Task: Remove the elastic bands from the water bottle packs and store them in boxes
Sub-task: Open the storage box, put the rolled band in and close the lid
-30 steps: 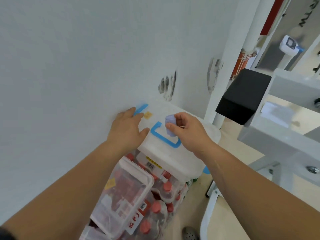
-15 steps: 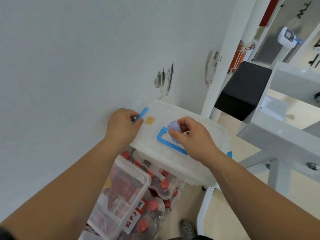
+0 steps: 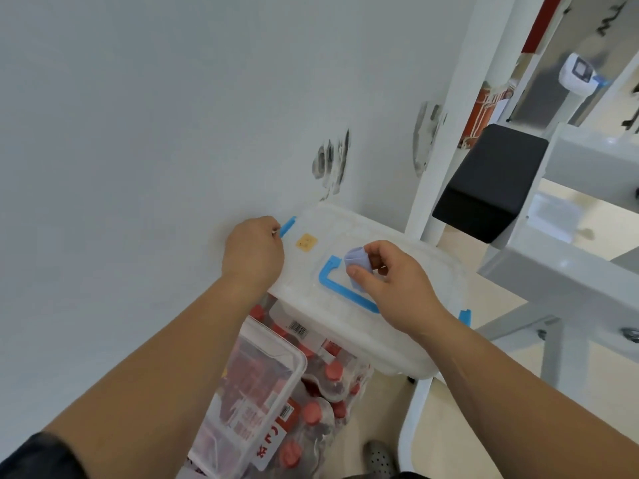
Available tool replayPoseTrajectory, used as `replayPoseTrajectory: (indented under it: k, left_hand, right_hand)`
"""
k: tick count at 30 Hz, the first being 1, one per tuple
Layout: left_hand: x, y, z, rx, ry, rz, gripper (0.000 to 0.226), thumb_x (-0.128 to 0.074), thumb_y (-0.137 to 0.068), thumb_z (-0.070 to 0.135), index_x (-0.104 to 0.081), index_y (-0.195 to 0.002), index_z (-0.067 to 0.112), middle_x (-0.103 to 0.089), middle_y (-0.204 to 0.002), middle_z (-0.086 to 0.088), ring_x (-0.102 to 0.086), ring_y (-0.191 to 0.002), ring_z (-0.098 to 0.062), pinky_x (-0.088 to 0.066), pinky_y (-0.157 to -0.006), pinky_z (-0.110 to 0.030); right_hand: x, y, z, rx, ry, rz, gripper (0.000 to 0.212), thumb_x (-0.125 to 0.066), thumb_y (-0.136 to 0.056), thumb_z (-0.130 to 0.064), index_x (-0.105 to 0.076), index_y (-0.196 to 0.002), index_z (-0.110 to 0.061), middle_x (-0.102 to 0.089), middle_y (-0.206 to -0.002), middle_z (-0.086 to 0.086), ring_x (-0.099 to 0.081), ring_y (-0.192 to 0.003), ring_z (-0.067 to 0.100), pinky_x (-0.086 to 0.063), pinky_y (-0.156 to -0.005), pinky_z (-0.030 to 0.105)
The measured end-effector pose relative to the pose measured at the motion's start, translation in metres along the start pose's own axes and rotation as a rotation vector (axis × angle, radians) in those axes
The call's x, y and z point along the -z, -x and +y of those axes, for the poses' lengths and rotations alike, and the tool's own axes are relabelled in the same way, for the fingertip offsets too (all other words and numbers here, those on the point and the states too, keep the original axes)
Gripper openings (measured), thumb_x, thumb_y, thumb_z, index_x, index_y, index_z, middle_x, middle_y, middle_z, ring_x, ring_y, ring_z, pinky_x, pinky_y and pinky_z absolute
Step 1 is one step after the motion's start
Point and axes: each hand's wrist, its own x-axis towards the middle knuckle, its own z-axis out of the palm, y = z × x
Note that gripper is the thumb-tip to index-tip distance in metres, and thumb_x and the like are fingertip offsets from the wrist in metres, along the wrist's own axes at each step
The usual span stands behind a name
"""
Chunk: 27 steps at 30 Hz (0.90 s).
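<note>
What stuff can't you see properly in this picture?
Head view.
Inside of the white box: its cloudy lid hides it.
Left hand at the blue latch: fingers curled under, grip hidden.
Blue handle near end: covered by the right hand pinching the purple band.
Bottle packs: partly under the white box.

We are gripping the end of a blue latch with our left hand, at the wall-side edge of a white storage box lid. Our right hand is pinching a folded lavender elastic band over the lid's blue handle. Below the lid, red-capped water bottle packs are lying beside a clear plastic box.
</note>
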Motion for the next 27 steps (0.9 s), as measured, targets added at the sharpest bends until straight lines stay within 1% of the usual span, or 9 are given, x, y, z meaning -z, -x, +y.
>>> replayPoseTrajectory:
  k: [1, 3, 5, 9, 13, 17, 20, 23, 27]
  left_hand:
    - [0.002, 0.002, 0.005, -0.053, -0.033, 0.051, 0.022, -0.054, -0.094, 0.004, -0.071, -0.108, 0.007, -0.067, -0.099, -0.013, -0.062, -0.09, -0.031, -0.047, -0.074, -0.038]
    - [0.008, 0.009, 0.018, -0.205, -0.098, 0.157, 0.02, -0.063, -0.088, 0.0, -0.073, -0.104, 0.006, -0.064, -0.096, -0.016, -0.059, -0.086, -0.037, -0.046, -0.071, -0.042]
    - [0.013, 0.023, 0.033, -0.403, -0.048, 0.155, 0.013, -0.073, -0.085, 0.011, -0.075, -0.097, 0.007, -0.066, -0.09, -0.012, -0.061, -0.084, -0.036, -0.05, -0.072, -0.043]
    - [0.014, 0.053, 0.057, -0.624, 0.008, -0.317, 0.037, -0.072, -0.083, 0.051, -0.076, -0.108, 0.024, -0.067, -0.104, 0.003, -0.058, -0.096, -0.019, -0.048, -0.087, -0.037]
    - [0.005, 0.067, 0.071, -0.648, -0.053, -0.408, 0.04, -0.069, -0.084, 0.055, -0.071, -0.114, 0.027, -0.062, -0.109, 0.006, -0.053, -0.101, -0.017, -0.044, -0.093, -0.038]
    - [-0.004, 0.073, 0.074, -0.617, -0.065, -0.394, 0.033, -0.066, -0.088, 0.051, -0.066, -0.113, 0.03, -0.058, -0.109, 0.008, -0.048, -0.102, -0.017, -0.042, -0.093, -0.036]
    - [-0.009, 0.072, 0.077, -0.614, -0.074, -0.411, 0.021, -0.067, -0.089, 0.047, -0.064, -0.102, 0.031, -0.055, -0.104, 0.01, -0.047, -0.099, -0.016, -0.041, -0.09, -0.034]
    - [-0.012, 0.068, 0.083, -0.627, -0.13, -0.427, 0.015, -0.064, -0.093, 0.043, -0.061, -0.096, 0.029, -0.053, -0.1, 0.009, -0.047, -0.096, -0.017, -0.041, -0.088, -0.035]
    - [-0.013, 0.065, 0.09, -0.701, -0.252, -0.416, 0.017, -0.054, -0.099, 0.04, -0.057, -0.094, 0.024, -0.056, -0.094, 0.005, -0.049, -0.09, -0.018, -0.041, -0.086, -0.034]
  right_hand:
    - [0.002, 0.0, -0.001, -0.014, -0.025, 0.002, 0.015, -0.069, -0.094, -0.041, -0.064, -0.108, -0.037, -0.068, -0.104, -0.022, -0.063, -0.094, -0.003, -0.048, -0.081, 0.018]
    - [0.007, 0.001, -0.003, -0.023, -0.08, 0.006, 0.014, -0.07, -0.094, -0.038, -0.066, -0.108, -0.035, -0.069, -0.102, -0.017, -0.065, -0.092, 0.003, -0.053, -0.081, 0.025]
    - [0.015, 0.003, -0.007, -0.002, -0.12, 0.034, 0.012, -0.071, -0.095, -0.033, -0.065, -0.105, -0.036, -0.07, -0.1, -0.016, -0.066, -0.092, 0.004, -0.056, -0.084, 0.03]
    - [0.037, 0.018, -0.01, 0.102, 0.016, 0.15, 0.014, -0.068, -0.094, -0.039, -0.057, -0.098, -0.046, -0.063, -0.097, -0.027, -0.059, -0.097, -0.005, -0.044, -0.076, 0.016]
    - [0.057, 0.046, 0.006, 0.093, 0.105, 0.223, 0.013, -0.065, -0.091, -0.045, -0.058, -0.102, -0.042, -0.061, -0.101, -0.023, -0.058, -0.1, 0.003, -0.045, -0.081, 0.022]
    - [0.069, 0.077, 0.029, -0.016, -0.043, 0.27, 0.011, -0.071, -0.092, -0.036, -0.064, -0.1, -0.034, -0.067, -0.101, -0.016, -0.062, -0.098, 0.003, -0.053, -0.085, 0.034]
    - [0.072, 0.094, 0.037, -0.05, -0.15, 0.266, 0.014, -0.071, -0.091, -0.038, -0.067, -0.103, -0.032, -0.07, -0.101, -0.014, -0.066, -0.099, 0.01, -0.058, -0.09, 0.039]
    - [0.071, 0.101, 0.041, -0.041, -0.203, 0.261, 0.01, -0.071, -0.092, -0.035, -0.067, -0.102, -0.033, -0.07, -0.1, -0.02, -0.067, -0.097, 0.005, -0.058, -0.086, 0.028]
    - [0.071, 0.103, 0.046, -0.053, -0.291, 0.318, 0.011, -0.072, -0.094, -0.028, -0.068, -0.104, -0.027, -0.072, -0.1, -0.015, -0.067, -0.094, 0.002, -0.053, -0.077, 0.014]
